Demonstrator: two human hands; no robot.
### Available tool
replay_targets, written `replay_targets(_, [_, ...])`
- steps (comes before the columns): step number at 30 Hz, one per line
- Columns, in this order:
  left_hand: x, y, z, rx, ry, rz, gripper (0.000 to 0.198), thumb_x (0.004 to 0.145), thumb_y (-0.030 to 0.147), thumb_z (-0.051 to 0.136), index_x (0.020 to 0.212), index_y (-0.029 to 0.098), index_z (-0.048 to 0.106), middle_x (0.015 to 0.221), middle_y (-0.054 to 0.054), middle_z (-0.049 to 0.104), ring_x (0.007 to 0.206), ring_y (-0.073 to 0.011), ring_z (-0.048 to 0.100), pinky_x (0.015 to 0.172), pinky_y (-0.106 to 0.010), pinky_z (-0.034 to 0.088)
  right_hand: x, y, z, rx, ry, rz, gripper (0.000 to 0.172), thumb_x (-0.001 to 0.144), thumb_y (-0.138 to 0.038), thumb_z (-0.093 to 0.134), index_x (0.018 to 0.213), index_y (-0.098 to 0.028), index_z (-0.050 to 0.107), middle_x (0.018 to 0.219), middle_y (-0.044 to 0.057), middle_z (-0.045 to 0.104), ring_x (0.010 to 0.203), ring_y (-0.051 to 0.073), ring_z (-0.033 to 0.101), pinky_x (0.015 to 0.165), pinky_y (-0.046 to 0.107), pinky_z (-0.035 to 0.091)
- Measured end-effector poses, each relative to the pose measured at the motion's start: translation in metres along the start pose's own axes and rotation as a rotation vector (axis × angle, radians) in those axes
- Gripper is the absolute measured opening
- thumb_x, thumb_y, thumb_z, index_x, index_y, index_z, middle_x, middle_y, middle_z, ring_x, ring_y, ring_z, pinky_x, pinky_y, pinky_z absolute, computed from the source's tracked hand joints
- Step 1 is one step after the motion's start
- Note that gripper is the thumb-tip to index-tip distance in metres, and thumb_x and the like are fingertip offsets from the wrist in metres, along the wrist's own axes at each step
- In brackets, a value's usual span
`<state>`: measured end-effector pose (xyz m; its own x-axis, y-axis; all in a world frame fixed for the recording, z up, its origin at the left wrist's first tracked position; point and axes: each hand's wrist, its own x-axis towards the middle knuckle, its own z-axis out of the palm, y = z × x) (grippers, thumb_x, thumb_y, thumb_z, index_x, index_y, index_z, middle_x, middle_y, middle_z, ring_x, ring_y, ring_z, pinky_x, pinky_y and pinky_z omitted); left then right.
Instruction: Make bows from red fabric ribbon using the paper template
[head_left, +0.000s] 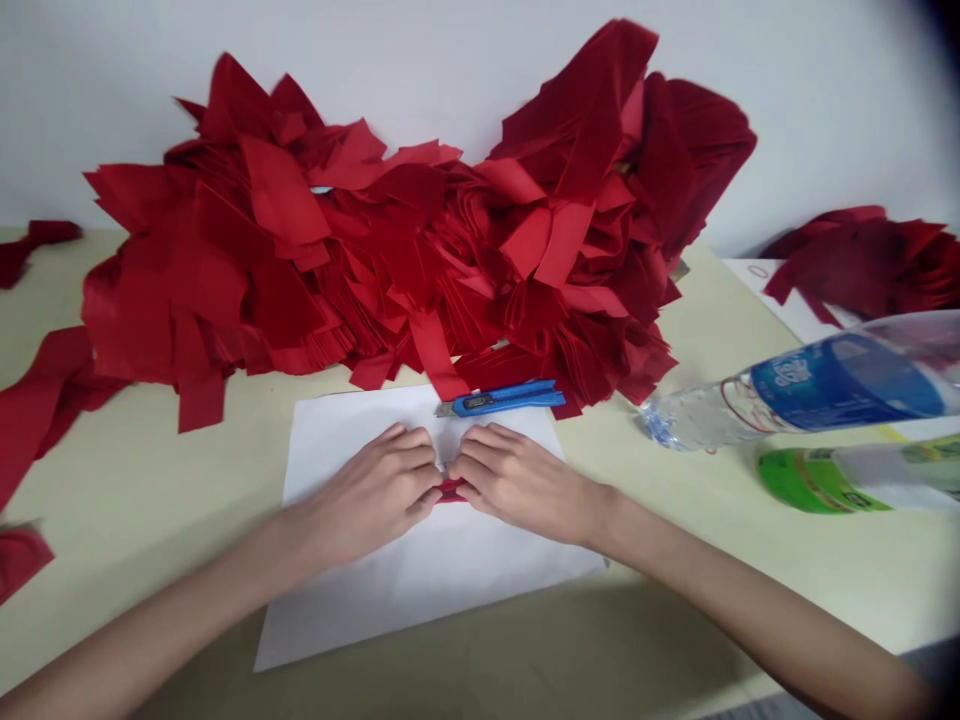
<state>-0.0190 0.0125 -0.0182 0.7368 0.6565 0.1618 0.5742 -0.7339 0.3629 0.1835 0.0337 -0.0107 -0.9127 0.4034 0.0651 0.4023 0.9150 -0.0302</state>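
Both of my hands rest on a white sheet of paper [420, 590] lying on the pale table. My left hand [375, 490] and my right hand [517, 480] meet fingertip to fingertip, fingers curled down and pressed on a small red piece [450, 489] that mostly hides beneath them. A blue utility knife [502, 399] lies just beyond my fingers at the far edge of the sheet.
A big heap of red cut pieces [420, 240] fills the back of the table against the wall. More red pieces lie at far right [870, 260] and along the left edge [45, 390]. Two plastic bottles lie on their sides at right, one blue-labelled [810, 390], one green-labelled [847, 475].
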Motion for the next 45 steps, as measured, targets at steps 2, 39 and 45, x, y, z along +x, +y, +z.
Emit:
replay_targets(2, [0.001, -0.004, -0.003, -0.087, -0.020, -0.005, 0.026, 0.090, 0.017, 0.048, 0.069, 0.017, 0.062, 0.068, -0.001, 0.060, 0.074, -0.0166, 0.050, 0.071, -0.032, 0.035, 0.000, 0.000, 0.002, 0.016, -0.006, 0.012, 0.018, 0.091, -0.023, 0.049, 0.081, -0.013, 0.060, 0.082, 0.008, 0.062, 0.085, 0.021, 0.054, 0.077, 0.035, 0.047])
replay_targets(39, [-0.024, 0.019, 0.023, 0.408, 0.225, 0.220, 0.024, 0.084, 0.000, 0.046, 0.074, 0.012, 0.064, 0.081, -0.009, 0.065, 0.092, -0.0256, 0.052, 0.068, -0.037, 0.037, -0.020, -0.018, 0.015, -0.211, 0.277, -0.179, 0.020, 0.091, -0.009, 0.045, 0.081, -0.012, 0.062, 0.091, 0.008, 0.064, 0.098, 0.021, 0.053, 0.080, 0.033, 0.039])
replay_targets(45, [-0.014, 0.016, 0.022, 0.123, 0.234, 0.013, 0.023, 0.089, 0.008, 0.048, 0.071, 0.015, 0.061, 0.071, -0.002, 0.062, 0.084, -0.0195, 0.053, 0.066, -0.034, 0.036, -0.015, -0.018, 0.015, 0.082, 0.289, 0.071, 0.016, 0.091, -0.023, 0.051, 0.087, -0.014, 0.063, 0.084, 0.006, 0.065, 0.102, 0.021, 0.051, 0.082, 0.034, 0.044])
